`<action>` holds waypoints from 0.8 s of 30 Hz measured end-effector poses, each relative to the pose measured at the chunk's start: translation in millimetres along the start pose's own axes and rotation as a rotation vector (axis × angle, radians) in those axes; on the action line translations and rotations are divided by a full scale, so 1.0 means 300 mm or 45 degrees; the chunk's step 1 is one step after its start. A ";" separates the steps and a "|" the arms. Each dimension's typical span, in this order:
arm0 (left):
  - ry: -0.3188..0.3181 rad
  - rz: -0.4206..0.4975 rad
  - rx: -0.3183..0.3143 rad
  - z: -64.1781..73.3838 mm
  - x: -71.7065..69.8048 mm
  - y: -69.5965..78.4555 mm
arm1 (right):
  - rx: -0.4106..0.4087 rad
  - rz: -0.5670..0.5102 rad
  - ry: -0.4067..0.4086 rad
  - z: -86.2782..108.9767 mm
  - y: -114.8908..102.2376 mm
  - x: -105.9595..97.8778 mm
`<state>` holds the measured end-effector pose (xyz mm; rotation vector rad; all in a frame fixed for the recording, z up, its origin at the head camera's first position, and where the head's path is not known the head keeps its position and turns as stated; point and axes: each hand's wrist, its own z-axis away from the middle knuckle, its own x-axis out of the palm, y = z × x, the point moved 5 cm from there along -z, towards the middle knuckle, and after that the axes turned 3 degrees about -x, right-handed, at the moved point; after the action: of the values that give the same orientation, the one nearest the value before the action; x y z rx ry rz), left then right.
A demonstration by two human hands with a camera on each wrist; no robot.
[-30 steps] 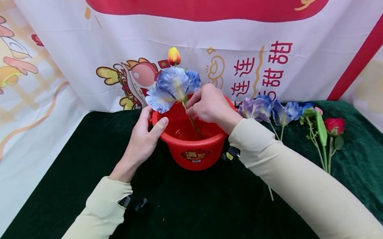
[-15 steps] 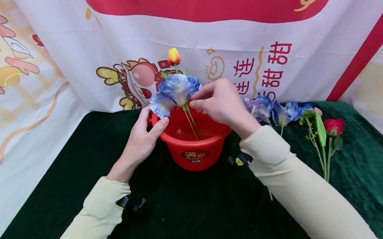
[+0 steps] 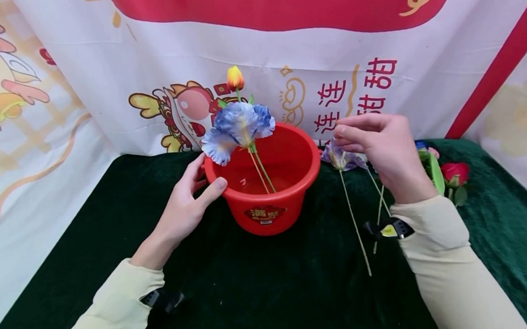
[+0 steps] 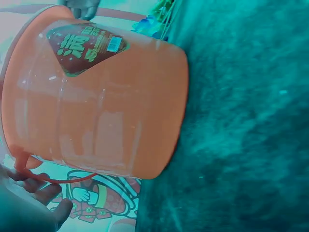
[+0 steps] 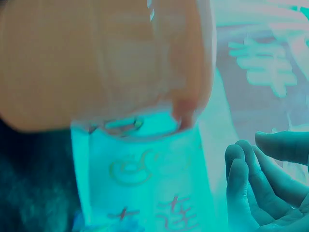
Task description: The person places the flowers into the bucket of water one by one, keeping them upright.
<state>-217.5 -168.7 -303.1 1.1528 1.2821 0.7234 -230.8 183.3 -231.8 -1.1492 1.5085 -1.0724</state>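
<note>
The red plastic bucket (image 3: 266, 205) stands on the dark green cloth. An artificial blue iris (image 3: 242, 125) and a yellow-orange tulip (image 3: 235, 77) lean in it, stems reaching down inside. My left hand (image 3: 179, 211) holds the bucket's left rim, thumb over the edge and fingers outside, by the handle (image 4: 72, 180) in the left wrist view. Above the purple-blue artificial flowers (image 3: 338, 158) to the right of the bucket, my right hand (image 3: 384, 151) hangs in the air, fingers loosely bent and nothing between them. It hides part of those blooms.
Farther right lie a red rose (image 3: 455, 172) and a green bud (image 3: 436, 173), partly behind the right hand. Bare flower stems (image 3: 356, 224) stretch toward the front over the cloth (image 3: 254, 297). A printed white backdrop (image 3: 168, 54) rises behind the table.
My right hand has let go of the stems in the bucket and swung right, over the loose flowers. The blue iris now rests lower in the bucket. My left hand stays at the rim.
</note>
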 end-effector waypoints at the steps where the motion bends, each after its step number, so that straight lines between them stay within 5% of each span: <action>1: -0.002 -0.001 0.004 0.007 0.000 -0.002 | 0.017 0.008 0.009 -0.001 0.018 -0.017; 9: 0.006 0.036 0.002 0.031 0.009 0.004 | 0.201 0.080 -0.013 -0.029 0.155 -0.088; 18: 0.015 0.049 0.002 0.032 0.012 0.004 | 0.467 0.107 -0.186 -0.062 0.294 -0.099; 24: 0.014 0.038 0.018 0.030 0.019 0.002 | 0.549 0.134 -0.238 -0.063 0.377 -0.099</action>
<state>-207.4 -165.4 -305.5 1.1834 1.2831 0.7444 -264.7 234.9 -333.0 -0.8329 1.1093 -1.1164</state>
